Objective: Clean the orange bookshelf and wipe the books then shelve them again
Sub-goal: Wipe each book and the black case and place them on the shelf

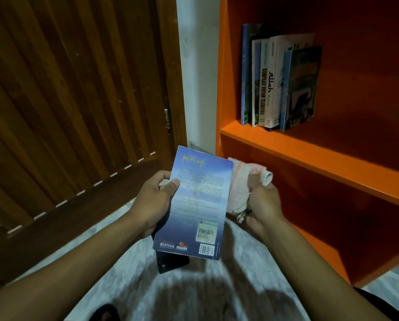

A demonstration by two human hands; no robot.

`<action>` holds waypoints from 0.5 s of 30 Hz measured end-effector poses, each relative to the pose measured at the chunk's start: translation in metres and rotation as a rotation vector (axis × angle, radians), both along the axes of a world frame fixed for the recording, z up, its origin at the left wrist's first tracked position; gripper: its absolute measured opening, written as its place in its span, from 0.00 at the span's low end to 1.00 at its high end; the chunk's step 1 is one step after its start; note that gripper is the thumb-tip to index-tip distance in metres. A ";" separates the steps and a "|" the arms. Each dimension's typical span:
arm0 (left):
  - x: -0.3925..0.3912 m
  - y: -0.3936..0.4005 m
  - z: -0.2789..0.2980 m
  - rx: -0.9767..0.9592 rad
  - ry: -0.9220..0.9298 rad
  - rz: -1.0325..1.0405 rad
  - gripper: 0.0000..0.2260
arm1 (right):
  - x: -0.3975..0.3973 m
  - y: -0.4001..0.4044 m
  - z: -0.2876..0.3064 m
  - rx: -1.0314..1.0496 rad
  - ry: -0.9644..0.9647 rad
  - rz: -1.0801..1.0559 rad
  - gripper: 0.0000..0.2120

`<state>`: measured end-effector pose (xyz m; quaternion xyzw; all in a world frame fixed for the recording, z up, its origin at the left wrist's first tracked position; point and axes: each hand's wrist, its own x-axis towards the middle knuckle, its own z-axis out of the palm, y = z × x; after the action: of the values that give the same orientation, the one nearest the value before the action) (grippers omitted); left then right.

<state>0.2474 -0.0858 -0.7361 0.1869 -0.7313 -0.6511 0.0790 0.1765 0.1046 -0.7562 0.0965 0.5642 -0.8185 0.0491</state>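
One blue paperback (199,205) is held back cover up, above the pale floor (115,262), in front of the orange bookshelf (309,147). It is gripped along its left edge by the left hand (154,200): the thumb is laid on the cover and the fingers (162,177) are curled round the edge toward the underside. A barcode and a price sticker are seen at the cover's lower right corner.

A crumpled pale cloth (242,184) is clenched in the right hand (263,202), fingers closed round it, and is pressed against the book's right edge. The cloth is blurred.

Five or so books (277,82) are stood upright on the upper shelf board, toward its left side but apart from the side wall; the rightmost one is tilted slightly. On the floor below the held book, a dark flat object (170,260) is partly hidden. A brown wooden door (78,100) is seen to the left, with a strip of white wall (198,77) between it and the bookshelf.
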 end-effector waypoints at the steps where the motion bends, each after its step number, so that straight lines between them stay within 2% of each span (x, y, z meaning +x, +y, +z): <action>1: 0.002 0.002 0.000 0.012 -0.012 -0.014 0.06 | -0.003 0.002 0.001 0.096 0.132 -0.044 0.13; 4: 0.007 0.011 0.001 0.066 -0.043 -0.056 0.08 | -0.003 0.004 0.005 0.381 0.525 0.013 0.11; 8: 0.006 0.024 0.006 0.142 -0.040 -0.022 0.07 | 0.004 -0.002 -0.010 0.809 0.753 0.190 0.20; 12: -0.006 0.014 0.008 0.231 -0.037 0.126 0.08 | 0.021 -0.010 -0.022 0.893 0.908 0.359 0.22; 15: -0.015 -0.003 0.008 0.305 -0.024 0.247 0.08 | 0.030 -0.012 -0.029 0.896 0.828 0.460 0.25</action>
<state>0.2326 -0.0887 -0.7280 0.2926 -0.5966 -0.7376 0.1203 0.2060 0.0926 -0.7849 -0.3391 0.8293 -0.4420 -0.0436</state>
